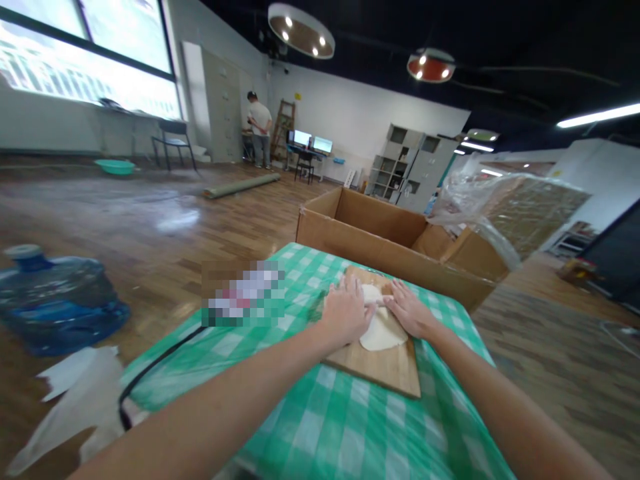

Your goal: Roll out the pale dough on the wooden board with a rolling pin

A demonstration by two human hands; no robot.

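A flat piece of pale dough (383,330) lies on a wooden cutting board (390,368) on a table with a green and white checked cloth (320,427). My left hand (347,310) rests palm down on the dough's left part, fingers stretched flat and together. My right hand (410,310) lies flat on the dough's right part, fingers extended toward the left hand. Both hands press on the dough and grip nothing.
A large open cardboard box (380,233) stands just behind the table, with plastic-wrapped goods (510,207) at its right. A blue water jug (55,300) lies on the wooden floor at left, near white paper (80,393). A person (260,130) stands far back by desks.
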